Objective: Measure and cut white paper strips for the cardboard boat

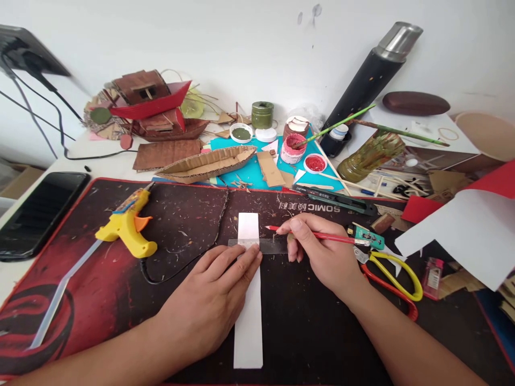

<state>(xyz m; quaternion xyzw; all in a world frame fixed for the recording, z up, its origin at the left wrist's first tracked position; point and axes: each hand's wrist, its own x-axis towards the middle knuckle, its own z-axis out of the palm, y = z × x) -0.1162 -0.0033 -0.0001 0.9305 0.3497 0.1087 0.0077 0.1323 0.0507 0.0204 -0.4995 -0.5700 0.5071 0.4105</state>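
Note:
A long white paper strip point(248, 321) lies lengthwise on the dark mat. Across its upper part rests a clear ruler point(271, 246). My left hand point(219, 292) lies flat with fingers stretched out, its fingertips pressing the ruler onto the strip. Just right of the strip, my right hand point(322, 252) is closed around a red pencil point(322, 235), whose tip points left above the mat near the strip's edge. The ruler's right end runs under my right fingers, so I cannot see where it stops.
A yellow glue gun point(129, 222) with its cord lies left, beside a phone point(40, 214). Scissors point(396, 276) and a utility knife point(333, 198) lie right. Behind stand a cardboard boat hull point(209, 165), painted boats point(151, 102), open paint jars point(293, 147) and a thermos point(366, 80).

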